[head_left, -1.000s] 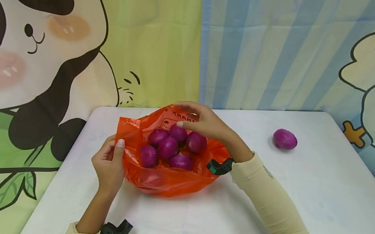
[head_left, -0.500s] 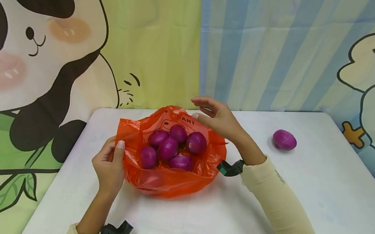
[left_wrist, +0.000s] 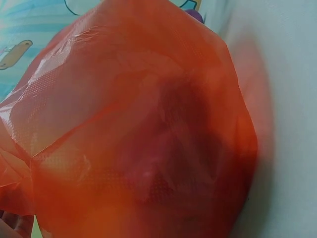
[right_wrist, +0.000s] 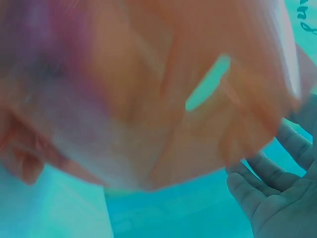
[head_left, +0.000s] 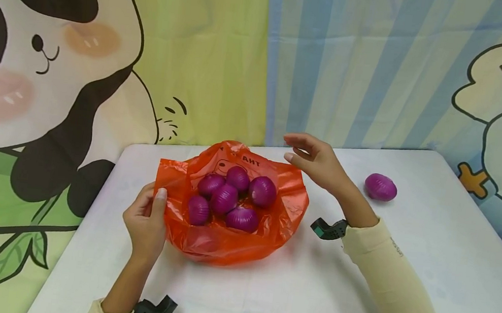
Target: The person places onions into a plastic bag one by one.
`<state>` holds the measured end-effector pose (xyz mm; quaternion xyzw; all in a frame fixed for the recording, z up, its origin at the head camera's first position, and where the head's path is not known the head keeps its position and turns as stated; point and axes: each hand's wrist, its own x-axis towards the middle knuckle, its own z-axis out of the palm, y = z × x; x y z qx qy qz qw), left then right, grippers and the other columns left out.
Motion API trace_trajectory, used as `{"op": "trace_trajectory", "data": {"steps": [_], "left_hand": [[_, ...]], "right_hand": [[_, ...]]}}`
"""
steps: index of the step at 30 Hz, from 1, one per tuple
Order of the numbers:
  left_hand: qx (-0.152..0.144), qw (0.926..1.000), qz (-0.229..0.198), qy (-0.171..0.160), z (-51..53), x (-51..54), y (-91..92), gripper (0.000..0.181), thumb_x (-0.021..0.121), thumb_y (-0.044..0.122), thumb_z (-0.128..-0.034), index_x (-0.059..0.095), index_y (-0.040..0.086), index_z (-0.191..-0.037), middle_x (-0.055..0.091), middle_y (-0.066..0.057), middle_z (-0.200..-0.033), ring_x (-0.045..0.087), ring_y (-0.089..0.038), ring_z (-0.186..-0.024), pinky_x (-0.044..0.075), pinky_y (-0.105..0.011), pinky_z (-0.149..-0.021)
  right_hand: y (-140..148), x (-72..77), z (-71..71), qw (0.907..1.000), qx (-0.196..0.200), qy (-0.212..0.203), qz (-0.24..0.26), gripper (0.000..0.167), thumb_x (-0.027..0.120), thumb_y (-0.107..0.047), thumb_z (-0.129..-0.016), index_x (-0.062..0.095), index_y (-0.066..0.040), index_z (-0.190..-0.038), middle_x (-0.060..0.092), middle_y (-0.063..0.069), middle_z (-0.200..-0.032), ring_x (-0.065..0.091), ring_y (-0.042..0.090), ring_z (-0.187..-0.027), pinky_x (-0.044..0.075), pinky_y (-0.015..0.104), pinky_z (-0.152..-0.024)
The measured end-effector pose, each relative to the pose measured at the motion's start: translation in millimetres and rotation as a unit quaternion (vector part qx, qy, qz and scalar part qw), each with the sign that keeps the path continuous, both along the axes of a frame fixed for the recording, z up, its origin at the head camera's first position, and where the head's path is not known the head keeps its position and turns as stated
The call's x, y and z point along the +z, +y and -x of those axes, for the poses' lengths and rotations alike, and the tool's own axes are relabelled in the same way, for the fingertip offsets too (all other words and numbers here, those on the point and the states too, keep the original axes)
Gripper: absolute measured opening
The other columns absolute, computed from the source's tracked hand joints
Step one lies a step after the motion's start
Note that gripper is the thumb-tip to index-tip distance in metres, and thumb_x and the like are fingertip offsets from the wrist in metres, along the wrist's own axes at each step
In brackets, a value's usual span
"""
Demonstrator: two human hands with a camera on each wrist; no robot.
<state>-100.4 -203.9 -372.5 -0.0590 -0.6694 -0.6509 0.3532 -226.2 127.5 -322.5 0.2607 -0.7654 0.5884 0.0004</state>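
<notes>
In the head view, an orange-red plastic bag [head_left: 223, 248] stands with its mouth spread wide on the table. Several purple onions [head_left: 224, 198] lie together inside it. My left hand [head_left: 148, 222] pinches the bag's left rim, thumb on the outside. Just right of the bag's far right rim, my right hand [head_left: 316, 162] is raised with relaxed, slightly bent fingers and nothing in its grasp. Blurred bag film [right_wrist: 163, 148] fills much of the right wrist view, beside the right hand's fingers [right_wrist: 272, 173]. Bag film [left_wrist: 124, 124] covers most of the left wrist view.
One more purple onion [head_left: 381, 187] lies by itself on the white table [head_left: 404, 274], right of my right hand. Behind the table hangs a printed cloth [head_left: 215, 56] with a panda and stripes.
My right hand has drawn back from above the onions toward the right, leaving the bag. The bag's right side has spread outward. My left hand keeps its place on the rim.
</notes>
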Motion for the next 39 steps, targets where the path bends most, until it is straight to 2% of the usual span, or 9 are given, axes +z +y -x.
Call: {"op": "trace_trajectory", "data": {"steps": [9, 14, 17, 21, 25, 30, 34, 37, 39], "left_hand": [[-0.002, 1.0, -0.008, 0.004, -0.3, 0.6, -1.5, 0.018, 0.056, 0.001, -0.0966, 0.065, -0.014, -0.097, 0.065, -0.016, -0.113, 0.064, -0.026, -0.1, 0.054, -0.026, -0.084], [-0.007, 0.9999, -0.012, 0.009, 1.1, 0.3, -1.6, 0.021, 0.056, 0.002, -0.0966, 0.062, -0.018, -0.094, 0.065, -0.016, -0.113, 0.063, -0.026, -0.1, 0.054, -0.026, -0.085], [-0.004, 0.9999, -0.012, 0.01, 2.0, 0.3, -1.8, 0.022, 0.056, 0.002, -0.0966, 0.062, -0.018, -0.093, 0.066, -0.015, -0.112, 0.064, -0.025, -0.1, 0.054, -0.026, -0.085], [0.002, 0.9999, -0.007, 0.011, 2.3, 1.6, -1.9, 0.021, 0.056, 0.002, -0.0967, 0.063, -0.018, -0.094, 0.066, -0.015, -0.113, 0.064, -0.025, -0.1, 0.054, -0.026, -0.085], [0.003, 1.0, -0.007, 0.006, 0.7, 1.8, -2.0, 0.021, 0.056, 0.002, -0.0967, 0.062, -0.018, -0.094, 0.065, -0.014, -0.113, 0.064, -0.024, -0.101, 0.054, -0.025, -0.085], [0.002, 1.0, -0.003, -0.002, 0.4, 0.1, -1.8, 0.021, 0.055, 0.002, -0.0969, 0.062, -0.017, -0.094, 0.065, -0.013, -0.113, 0.064, -0.023, -0.101, 0.053, -0.024, -0.085], [0.006, 1.0, 0.005, -0.003, 2.3, 0.1, -2.0, 0.023, 0.055, 0.004, -0.0975, 0.062, -0.017, -0.093, 0.065, -0.016, -0.114, 0.064, -0.026, -0.101, 0.054, -0.026, -0.085], [0.013, 0.9998, 0.01, -0.012, 1.5, 0.2, -2.0, 0.023, 0.056, 0.006, -0.0978, 0.063, -0.016, -0.095, 0.065, -0.015, -0.115, 0.064, -0.025, -0.102, 0.054, -0.026, -0.085], [0.016, 0.9997, 0.008, -0.015, 0.1, 0.4, -2.0, 0.023, 0.056, 0.006, -0.0979, 0.063, -0.016, -0.095, 0.065, -0.014, -0.114, 0.064, -0.024, -0.102, 0.054, -0.026, -0.085]], "right_hand": [[33.7, -16.0, 2.8, 0.9982, -0.043, -0.009, -0.042, 0.045, 0.067, -0.016, -0.093, 0.054, -0.004, -0.135, 0.056, 0.011, -0.132, 0.052, 0.025, -0.125, 0.041, 0.033, -0.104], [58.2, -24.2, 4.0, 0.9953, -0.077, -0.021, -0.055, 0.045, 0.066, -0.016, -0.094, 0.053, -0.003, -0.135, 0.055, 0.012, -0.133, 0.05, 0.028, -0.126, 0.041, 0.026, -0.103], [72.2, -25.5, 2.5, 0.9949, -0.088, -0.032, -0.038, 0.046, 0.065, -0.015, -0.094, 0.052, -0.002, -0.136, 0.054, 0.011, -0.133, 0.049, 0.027, -0.127, 0.044, 0.021, -0.098], [91.2, -24.5, -3.5, 0.994, -0.099, -0.046, -0.01, 0.047, 0.064, -0.016, -0.095, 0.051, -0.004, -0.138, 0.054, 0.005, -0.133, 0.051, 0.019, -0.125, 0.047, 0.017, -0.093], [112.5, -30.5, -10.6, 0.9902, -0.129, -0.054, -0.007, 0.047, 0.065, -0.017, -0.095, 0.05, -0.005, -0.138, 0.055, 0.0, -0.132, 0.051, 0.012, -0.122, 0.047, 0.013, -0.091], [143.4, -46.9, -14.2, 0.9815, -0.179, -0.053, -0.041, 0.047, 0.065, -0.018, -0.095, 0.051, -0.005, -0.137, 0.054, 0.001, -0.132, 0.049, 0.013, -0.122, 0.044, 0.009, -0.089], [168.5, -54.5, -10.3, 0.9662, -0.234, -0.039, -0.101, 0.055, 0.065, -0.029, -0.094, 0.047, -0.005, -0.141, 0.049, 0.009, -0.138, 0.044, 0.022, -0.129, 0.039, 0.009, -0.096], [183.3, -59.5, -9.5, 0.9524, -0.267, -0.047, -0.14, 0.065, 0.064, -0.038, -0.093, 0.042, -0.006, -0.145, 0.041, 0.015, -0.146, 0.036, 0.031, -0.136, 0.032, 0.021, -0.107], [189.8, -64.1, -9.7, 0.947, -0.278, -0.059, -0.149, 0.07, 0.063, -0.042, -0.093, 0.038, -0.008, -0.148, 0.036, 0.016, -0.15, 0.03, 0.034, -0.139, 0.028, 0.031, -0.112]]}}
